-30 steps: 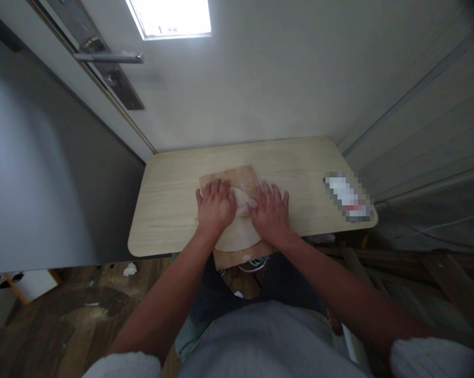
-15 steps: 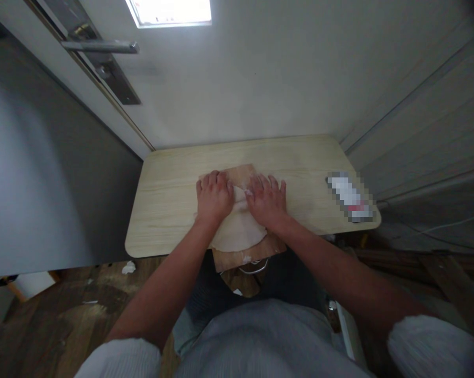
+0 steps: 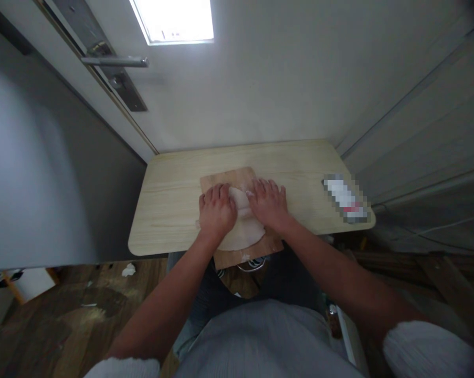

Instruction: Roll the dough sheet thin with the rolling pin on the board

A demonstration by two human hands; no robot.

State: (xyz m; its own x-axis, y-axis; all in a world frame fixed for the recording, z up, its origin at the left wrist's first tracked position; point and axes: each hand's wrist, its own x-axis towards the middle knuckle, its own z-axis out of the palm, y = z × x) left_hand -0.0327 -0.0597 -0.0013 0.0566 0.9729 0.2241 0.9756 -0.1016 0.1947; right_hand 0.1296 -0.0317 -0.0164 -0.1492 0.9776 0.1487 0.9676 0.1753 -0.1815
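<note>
Drew left hand (image 3: 218,211) and right hand (image 3: 269,203) slightly back toward the near edge of the wooden board (image 3: 232,259) since the last frame, with both open, palm-down over an apparent rolling pin (image 3: 243,211). Seems to be flattening the dough sheet (image 3: 240,238), spread on the board just short of its near edge. Likely calls next for even pressure across the board.

Door (image 3: 260,84): pale, and there's the metal handle (image 3: 116,62), sitting lower left of a glaring pane (image 3: 177,20)!
Desk (image 3: 169,194): out at the right end, a pixelated object (image 3: 345,198), whitish, flash of red.
Floor (image 3: 118,336): brown boards, one white scrap (image 3: 128,270) lying left!
</note>
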